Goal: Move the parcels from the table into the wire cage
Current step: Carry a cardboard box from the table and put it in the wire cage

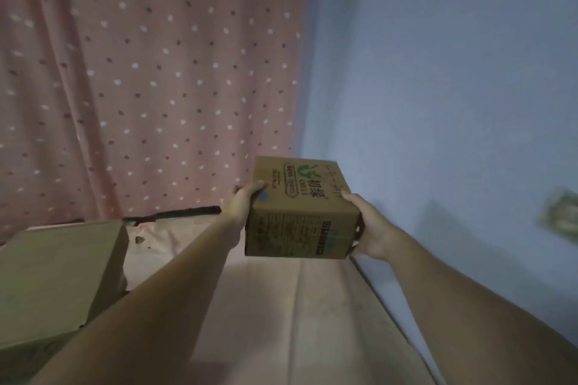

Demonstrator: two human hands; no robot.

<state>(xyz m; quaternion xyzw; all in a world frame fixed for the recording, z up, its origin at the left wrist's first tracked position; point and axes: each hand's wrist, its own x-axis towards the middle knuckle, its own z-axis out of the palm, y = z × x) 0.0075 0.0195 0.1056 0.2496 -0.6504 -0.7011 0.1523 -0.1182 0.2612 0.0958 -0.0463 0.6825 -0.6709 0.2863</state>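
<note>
Fingers of the left hand (pixel 242 201) curl over the top left edge of a small printed cardboard parcel (pixel 300 209), while the right hand (pixel 370 228) clasps its right side, thumb on top. Both hold it in the air above the pale table (pixel 266 306). At eight o'clock a larger brown box (pixel 59 275) rests there. Beyond, at eleven o'clock, hangs a pink dotted curtain (pixel 150 72); a blue wall (pixel 453 87) stands at two o'clock.

table (pixel 281 322): pale pink top | large cardboard box (pixel 56 278) resting at left edge
</note>
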